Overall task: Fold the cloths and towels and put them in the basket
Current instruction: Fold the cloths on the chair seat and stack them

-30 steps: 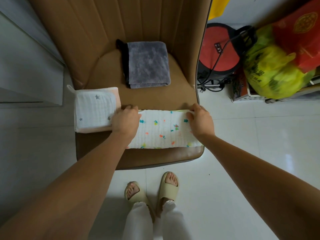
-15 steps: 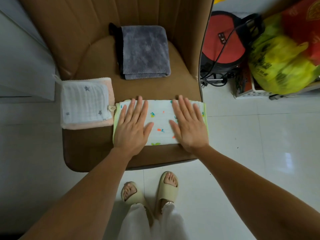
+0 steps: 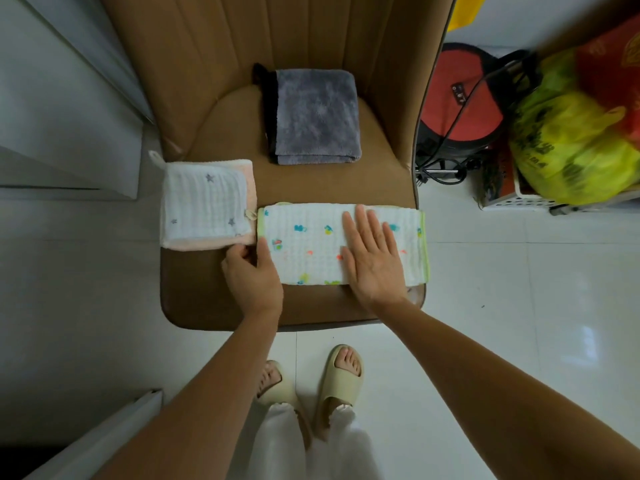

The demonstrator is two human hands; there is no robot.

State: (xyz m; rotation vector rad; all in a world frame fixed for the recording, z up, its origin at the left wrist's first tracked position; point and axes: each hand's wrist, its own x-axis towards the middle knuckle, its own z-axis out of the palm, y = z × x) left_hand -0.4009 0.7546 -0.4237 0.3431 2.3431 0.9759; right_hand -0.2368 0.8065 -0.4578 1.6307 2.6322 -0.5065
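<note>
A white cloth with small coloured prints and a green edge [image 3: 311, 247] lies folded into a long strip across the front of the brown chair seat [image 3: 207, 292]. The right hand [image 3: 372, 261] lies flat on the right half of this strip, palm down, its fingers [image 3: 362, 225] straight and spread, pressing the fabric. The left hand [image 3: 254, 275] sits at the strip's left end, thumb lying on top of the cloth near its corner while the other fingers curl at or under the edge; whether they actually pinch the fabric cannot be told. Just beside the strip's left end, touching or nearly so, rests a folded white cloth with grey stars [image 3: 204, 202] on a pink layer, overhanging the seat's left side. Farther back on the seat, against the chair back, lies a folded grey towel [image 3: 317, 116] with a dark layer showing along its left edge. To the right of the chair on the tiled floor [image 3: 519, 306] stand a red round appliance with a black cord [image 3: 464, 102] and a yellow-green plastic bag [image 3: 571, 143] atop a white crate. The person's feet in pale slippers [image 3: 341, 372] stand before the chair.
</note>
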